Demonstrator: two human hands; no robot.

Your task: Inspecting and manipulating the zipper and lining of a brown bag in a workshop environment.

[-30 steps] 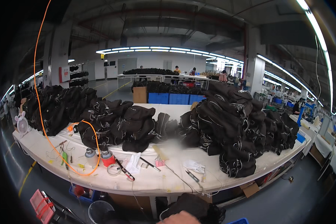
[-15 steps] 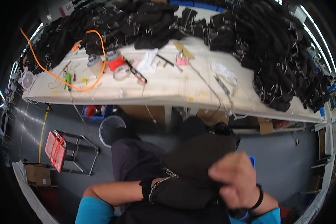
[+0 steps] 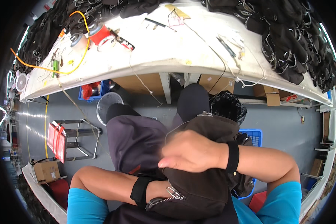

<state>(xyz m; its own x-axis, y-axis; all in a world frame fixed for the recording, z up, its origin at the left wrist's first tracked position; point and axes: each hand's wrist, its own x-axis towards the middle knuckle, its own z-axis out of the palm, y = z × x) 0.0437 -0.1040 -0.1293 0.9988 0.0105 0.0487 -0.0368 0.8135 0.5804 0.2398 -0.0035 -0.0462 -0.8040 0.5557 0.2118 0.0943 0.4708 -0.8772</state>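
A dark brown-black fabric bag (image 3: pixel 198 186) with a metal zipper (image 3: pixel 173 194) lies across my lap. My left hand (image 3: pixel 157 189) goes in through its unzipped opening, so the fingers are hidden inside. Above the bag's upper side is my right hand (image 3: pixel 190 151), closed in a pinch, with its fingertips smeared by motion. A thin pale thread (image 3: pixel 174 130) arcs from those fingertips toward the bag's far part. Any needle is too small to make out.
Ahead stands a white-covered table (image 3: pixel 153 56) with piles of dark bags (image 3: pixel 287 44), a red can (image 3: pixel 99 34) and an orange hose (image 3: pixel 86 28). Below are a clear bin (image 3: pixel 104 108), a blue crate (image 3: pixel 255 136), a black plastic bag (image 3: pixel 229 106) and a stool (image 3: pixel 78 138).
My right hand has swung left across the bag, away from its right side. The bag has turned somewhat, while my left hand stays inside it. The view has tipped downward.
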